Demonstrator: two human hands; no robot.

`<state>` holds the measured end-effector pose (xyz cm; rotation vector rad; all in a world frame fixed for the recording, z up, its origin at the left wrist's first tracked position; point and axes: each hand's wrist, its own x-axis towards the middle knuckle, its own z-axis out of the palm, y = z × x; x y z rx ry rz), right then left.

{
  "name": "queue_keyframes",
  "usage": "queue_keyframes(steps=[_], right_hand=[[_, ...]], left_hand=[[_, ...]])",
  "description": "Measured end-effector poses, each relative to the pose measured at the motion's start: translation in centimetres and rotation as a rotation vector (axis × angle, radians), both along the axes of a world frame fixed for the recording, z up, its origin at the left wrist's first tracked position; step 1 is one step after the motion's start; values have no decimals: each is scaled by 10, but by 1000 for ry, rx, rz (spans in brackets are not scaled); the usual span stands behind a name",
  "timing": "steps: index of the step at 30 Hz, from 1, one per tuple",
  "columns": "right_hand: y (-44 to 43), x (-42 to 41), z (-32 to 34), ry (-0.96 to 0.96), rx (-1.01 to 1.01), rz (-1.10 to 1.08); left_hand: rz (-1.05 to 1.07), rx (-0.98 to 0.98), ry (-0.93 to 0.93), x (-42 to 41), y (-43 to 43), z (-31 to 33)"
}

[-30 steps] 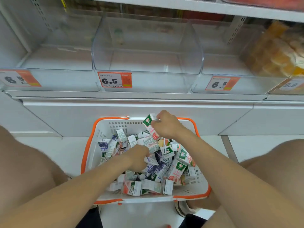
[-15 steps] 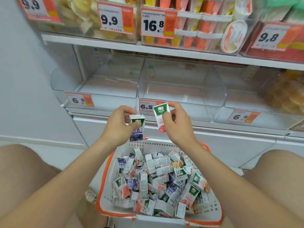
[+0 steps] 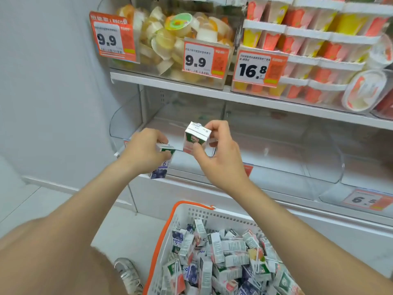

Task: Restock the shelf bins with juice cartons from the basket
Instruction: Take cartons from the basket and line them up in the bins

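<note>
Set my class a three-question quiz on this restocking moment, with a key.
1. True or false: the left hand holds a purple carton.
2. The pink carton in the right hand is: A on the floor; B held up before the clear bins; C on the top shelf.
3. Fill in: the basket rim is ____.
Key: 1 true; 2 B; 3 orange.

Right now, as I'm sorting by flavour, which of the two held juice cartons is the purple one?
The blueberry juice carton gripped by the left hand: purple, with dark berries pictured. The right hand holds the pink juice carton with a green band.
</note>
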<state>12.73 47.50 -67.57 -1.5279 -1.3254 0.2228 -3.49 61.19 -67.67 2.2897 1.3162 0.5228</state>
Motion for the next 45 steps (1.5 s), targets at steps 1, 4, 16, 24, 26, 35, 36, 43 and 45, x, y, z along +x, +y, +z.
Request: queue_keyframes(steps=[1,4,16,24,26,35,36,43,45], right_hand=[[16,-2,3,-59,-8,26],[76,-8,1,-131,-126,52],[244,-63,-41,22,-623,176],[233,-52,-24,-64,-742,369],[212,-41,-16,-61,-647,335],[24,36,-4,-300,-206,67],[8,45,-10,-241,-250,66],[-78,90,2,196,-260,102],[-96,101,5,189,-273,65]], left_hand=[[27,-8,28,-5,6,-2],[95,-33,88,-18,22,-11],[72,-127,318,-45,48,-41],[7,-140,290,-33,38,-35],[5,-159,223,-27,34,-30],[-101,-562,-347,16,-22,-3],[-132,-600,-379,26,-30,1],[-233,-705,-676,93,-99,19],[-253,-695,-704,107,-114,17]])
